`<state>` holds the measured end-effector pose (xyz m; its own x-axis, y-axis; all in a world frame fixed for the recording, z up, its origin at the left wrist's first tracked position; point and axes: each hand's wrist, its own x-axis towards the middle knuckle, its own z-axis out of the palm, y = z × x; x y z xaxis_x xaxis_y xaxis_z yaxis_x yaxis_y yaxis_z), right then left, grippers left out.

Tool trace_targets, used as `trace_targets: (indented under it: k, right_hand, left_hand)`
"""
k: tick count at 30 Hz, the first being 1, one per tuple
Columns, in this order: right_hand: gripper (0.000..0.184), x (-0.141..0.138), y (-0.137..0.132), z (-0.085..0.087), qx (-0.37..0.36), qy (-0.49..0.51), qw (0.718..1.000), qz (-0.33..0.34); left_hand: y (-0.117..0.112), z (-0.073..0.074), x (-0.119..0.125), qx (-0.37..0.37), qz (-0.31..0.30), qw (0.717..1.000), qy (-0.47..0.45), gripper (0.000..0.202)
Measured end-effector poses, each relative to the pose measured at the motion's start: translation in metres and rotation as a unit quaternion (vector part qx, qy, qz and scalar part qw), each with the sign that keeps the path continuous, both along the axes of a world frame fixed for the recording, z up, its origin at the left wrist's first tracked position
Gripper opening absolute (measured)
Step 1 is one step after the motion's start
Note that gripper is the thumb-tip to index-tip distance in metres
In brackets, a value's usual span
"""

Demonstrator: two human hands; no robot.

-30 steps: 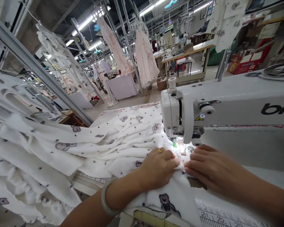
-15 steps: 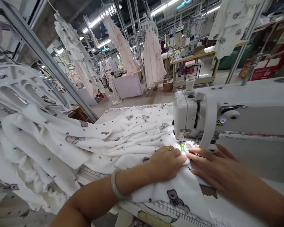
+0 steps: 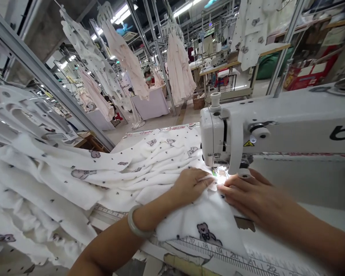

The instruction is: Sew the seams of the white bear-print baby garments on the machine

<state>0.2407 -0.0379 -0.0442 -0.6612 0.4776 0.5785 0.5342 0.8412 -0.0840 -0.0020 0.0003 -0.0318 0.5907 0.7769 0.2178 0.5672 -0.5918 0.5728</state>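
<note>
White plush fabric (image 3: 172,161) printed with grey bears lies bunched under the head of a white sewing machine (image 3: 212,134). My left hand (image 3: 191,186), a pale bangle on its wrist, pinches a fold of this fabric just left of the lit needle area (image 3: 220,176). Right of the needle, my right hand (image 3: 250,191) rests with its fingers stretched out, the tips touching the fabric edge. Its farther fingers pass behind the machine's round white knob and are partly hidden. Glare obscures the exact stitching point.
More of the fabric (image 3: 40,191) drapes off to the left beside a rack of white hangers (image 3: 20,107). A printed ruler strip (image 3: 218,251) runs along the front table edge. A metal post (image 3: 46,73) slants at left. Garments (image 3: 179,69) hang behind.
The view has swung a little to the right, so the machine appears farther left. My left fingers now hold a raised fold of fabric slightly away from the needle. My right hand stays beside it.
</note>
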Motion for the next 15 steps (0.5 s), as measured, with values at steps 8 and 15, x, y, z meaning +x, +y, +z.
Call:
trace_targets:
  k: [8, 15]
  right_hand:
    - [0.036, -0.002, 0.0, -0.006, -0.013, 0.011, 1.0, -0.009]
    - [0.04, 0.0, -0.002, -0.009, -0.036, 0.018, 0.999, -0.03]
  left_hand:
    - [-0.013, -0.005, 0.005, 0.1, 0.009, 0.991, 0.083, 0.023]
    - [-0.017, -0.004, 0.001, 0.3, -0.111, 0.924, 0.21, 0.016]
